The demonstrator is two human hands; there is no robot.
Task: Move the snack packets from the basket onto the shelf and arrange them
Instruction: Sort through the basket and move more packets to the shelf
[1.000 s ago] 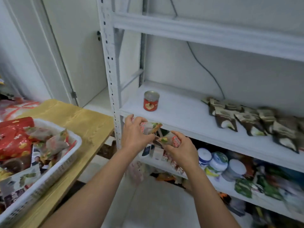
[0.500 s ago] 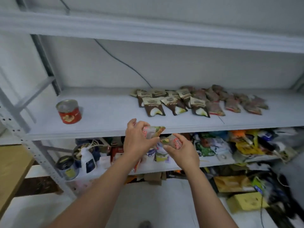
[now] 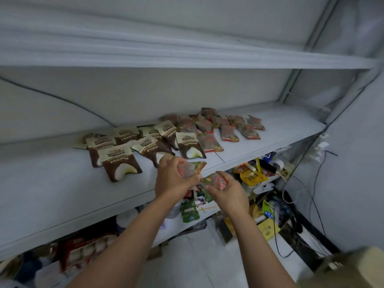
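Two small clear snack packets with red print are up in the air, right at the front edge of the white shelf (image 3: 52, 183). The left hand (image 3: 174, 180) has its fingers curled round one packet (image 3: 195, 166). The right hand (image 3: 227, 193) pinches the other packet (image 3: 211, 180) just below it, and the two packets almost touch.

On the shelf board, at ten o'clock from the hands, a cluster of brown packets (image 3: 120, 161) lies flat and overlapping. At one o'clock a second group, the red-edged packets (image 3: 228, 133), runs back toward the wall. A dark cable (image 3: 62, 99) crosses the pale wall behind. Another white board (image 3: 166, 57) spans overhead. Beneath, at four o'clock, the lower shelf (image 3: 207, 208) is crammed with mixed yellow and green bags. The floor (image 3: 197, 260) is pale, and something tan and blurred (image 3: 353, 269) sits at the bottom right corner.
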